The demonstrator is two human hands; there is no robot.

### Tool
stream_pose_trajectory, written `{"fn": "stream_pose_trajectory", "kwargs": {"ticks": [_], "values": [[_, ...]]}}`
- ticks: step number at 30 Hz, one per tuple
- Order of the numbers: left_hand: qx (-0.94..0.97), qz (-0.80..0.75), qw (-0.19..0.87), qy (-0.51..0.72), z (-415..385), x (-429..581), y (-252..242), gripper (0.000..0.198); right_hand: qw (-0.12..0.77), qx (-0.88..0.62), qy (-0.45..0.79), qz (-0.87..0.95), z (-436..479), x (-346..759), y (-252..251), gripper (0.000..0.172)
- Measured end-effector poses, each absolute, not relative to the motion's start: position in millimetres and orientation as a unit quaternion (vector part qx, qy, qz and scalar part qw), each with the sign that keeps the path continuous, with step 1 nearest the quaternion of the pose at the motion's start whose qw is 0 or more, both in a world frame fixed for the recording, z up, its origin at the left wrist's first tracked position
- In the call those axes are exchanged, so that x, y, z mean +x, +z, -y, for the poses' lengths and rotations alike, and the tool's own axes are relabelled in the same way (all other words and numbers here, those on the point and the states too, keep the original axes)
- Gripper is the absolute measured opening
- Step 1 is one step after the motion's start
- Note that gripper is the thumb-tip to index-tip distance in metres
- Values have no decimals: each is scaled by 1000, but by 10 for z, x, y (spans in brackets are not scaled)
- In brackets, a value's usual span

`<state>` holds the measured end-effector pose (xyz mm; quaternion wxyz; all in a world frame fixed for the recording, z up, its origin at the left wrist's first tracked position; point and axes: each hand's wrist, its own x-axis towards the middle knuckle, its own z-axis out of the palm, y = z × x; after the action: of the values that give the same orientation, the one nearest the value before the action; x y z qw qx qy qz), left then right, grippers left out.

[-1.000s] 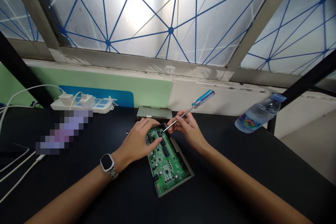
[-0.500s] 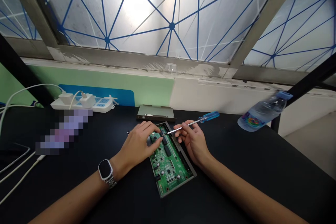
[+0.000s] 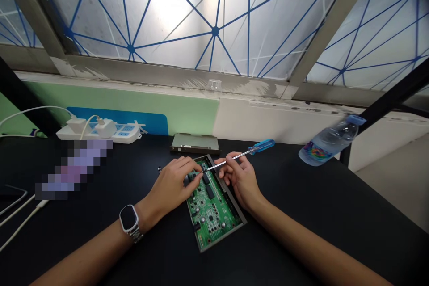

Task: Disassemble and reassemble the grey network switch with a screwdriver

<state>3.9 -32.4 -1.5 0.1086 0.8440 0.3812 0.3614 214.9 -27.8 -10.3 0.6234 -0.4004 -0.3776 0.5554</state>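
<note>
A green circuit board [image 3: 216, 214] in a grey metal frame lies tilted on the black table. My right hand [image 3: 239, 178] grips the metal shaft of a screwdriver [image 3: 262, 146], whose blue handle points up and to the right. The screwdriver's tip is over the upper part of the board, close to my left fingertips. My left hand [image 3: 177, 181], with a watch on the wrist, reaches over the board's upper left. Its thumb and forefinger nearly meet at the tip; anything between them is too small to make out.
Behind the board lies a flat grey metal part [image 3: 195, 143]. A plastic bottle [image 3: 330, 140] leans at the right by a black post. A white power strip [image 3: 125, 134] with plugs and cables sits at the back left.
The whole view has shifted slightly, so everything appears a little further left. My left thumb and forefinger have come closer together near the screwdriver's tip. My right hand still holds the screwdriver.
</note>
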Motion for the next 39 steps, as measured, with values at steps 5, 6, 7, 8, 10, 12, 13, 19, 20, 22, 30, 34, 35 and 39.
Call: {"fn": "stream_pose_trajectory", "kwargs": {"ticks": [5, 6, 7, 8, 10, 12, 13, 19, 20, 22, 30, 34, 35, 39], "values": [[838, -386, 104, 372, 322, 22, -13, 9, 619, -416, 541, 389, 275, 2146, -124, 39], [837, -387, 104, 373, 322, 21, -15, 9, 618, -420, 538, 391, 278, 2144, -121, 38], [836, -389, 105, 374, 322, 21, -18, 10, 617, -423, 536, 392, 283, 2141, -117, 38], [834, -390, 106, 375, 322, 21, -21, 10, 616, -424, 536, 391, 288, 2138, -110, 38], [832, -390, 109, 379, 320, 22, -26, 10, 616, -424, 541, 385, 299, 2132, -96, 38], [830, -389, 113, 384, 316, 18, -24, 10, 615, -421, 550, 378, 307, 2128, -84, 38], [829, -388, 112, 388, 312, 14, -21, 10, 614, -419, 553, 375, 308, 2127, -80, 39], [821, -377, 98, 417, 313, -2, 21, 11, 624, -413, 552, 368, 293, 2133, -93, 46], [820, -375, 98, 420, 318, 1, 23, 11, 625, -412, 553, 367, 290, 2135, -98, 46], [820, -373, 97, 423, 325, 7, 19, 10, 624, -411, 555, 366, 287, 2136, -106, 44], [820, -365, 111, 427, 314, 2, 0, 9, 619, -411, 547, 385, 298, 2132, -100, 44], [819, -366, 130, 421, 309, -7, -11, 9, 618, -409, 547, 390, 302, 2133, -86, 44], [819, -366, 135, 420, 307, -9, -13, 9, 617, -409, 546, 391, 304, 2132, -82, 44], [818, -360, 142, 425, 302, -13, 1, 8, 620, -404, 539, 403, 319, 2131, -72, 44]]}}
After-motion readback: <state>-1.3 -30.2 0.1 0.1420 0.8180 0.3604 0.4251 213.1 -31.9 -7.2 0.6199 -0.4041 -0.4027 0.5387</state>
